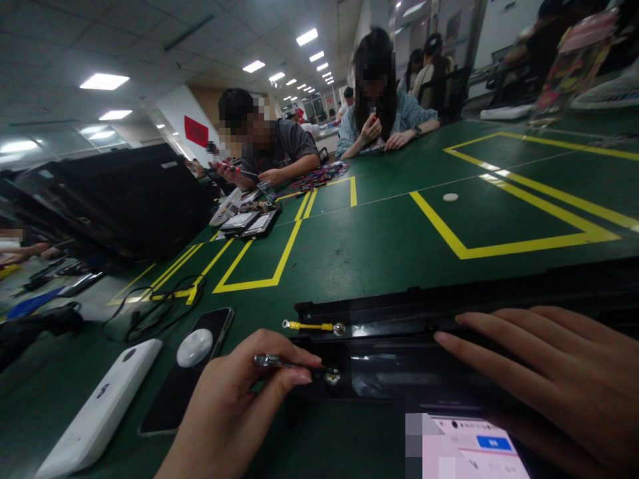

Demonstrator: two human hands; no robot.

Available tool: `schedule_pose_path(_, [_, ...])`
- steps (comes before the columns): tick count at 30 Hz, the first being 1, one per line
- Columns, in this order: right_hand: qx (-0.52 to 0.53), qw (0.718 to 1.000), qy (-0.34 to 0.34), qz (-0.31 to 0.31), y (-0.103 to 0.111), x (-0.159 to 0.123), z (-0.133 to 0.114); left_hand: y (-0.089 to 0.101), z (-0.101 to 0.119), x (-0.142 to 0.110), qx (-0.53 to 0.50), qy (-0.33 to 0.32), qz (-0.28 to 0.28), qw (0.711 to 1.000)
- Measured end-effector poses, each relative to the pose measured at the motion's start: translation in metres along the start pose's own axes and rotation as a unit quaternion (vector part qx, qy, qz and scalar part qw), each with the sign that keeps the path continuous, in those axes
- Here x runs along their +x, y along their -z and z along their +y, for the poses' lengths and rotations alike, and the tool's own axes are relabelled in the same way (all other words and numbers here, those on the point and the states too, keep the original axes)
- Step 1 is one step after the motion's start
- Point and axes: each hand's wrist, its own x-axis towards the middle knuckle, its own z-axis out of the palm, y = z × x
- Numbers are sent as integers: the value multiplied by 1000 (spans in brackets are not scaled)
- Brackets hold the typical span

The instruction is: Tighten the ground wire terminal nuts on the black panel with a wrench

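My left hand (259,386) pinches a slim silver wrench (269,361) between thumb and fingers. The tool's far end reaches a round metal nut (332,379) on a long black panel (389,372). A short yellow wire with ring terminals (312,326) lies just behind, its right end at another metal fastener (339,328). My right hand (554,372) rests over the right part of the panel, fingers stretched out and nothing gripped. Whether the wrench is seated on the nut I cannot tell.
Left of my hand lie a dark phone (174,392) with a white oval case (194,348) on it, a white power bank (102,406) and a black cable (144,313). A lit phone screen (479,442) is in front. Two people work across the green table (349,253).
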Motion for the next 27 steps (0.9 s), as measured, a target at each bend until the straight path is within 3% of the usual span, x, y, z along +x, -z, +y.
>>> schedule_pose_path(4, [0,1000,5,-1,0,-1,2,1,-9,6,-35,-19,-13,999])
schedule_pose_path(7, [0,1000,7,0,-1,-2,2,1,-9,4,-67,7,6,998])
schedule_pose_path(12, [69,995,-57,31,-9,-13,-4,-2,5,-12,-83,84,228,966])
schedule_pose_path(14, [104,989,-95,55,-15,-21,-7,-7,7,-20,-70,94,255,960])
schedule_pose_path(17, [116,985,-112,67,-22,-31,-11,-16,3,-30,-12,88,220,971])
schedule_pose_path(21, [119,985,-108,65,-22,-30,-9,-19,-10,-38,104,28,134,985])
schedule_pose_path(24, [113,987,-99,51,-14,-20,-5,-18,-14,-39,131,19,120,984])
schedule_pose_path(27, [65,997,-47,14,-4,-8,-2,-18,-12,-38,123,21,118,985])
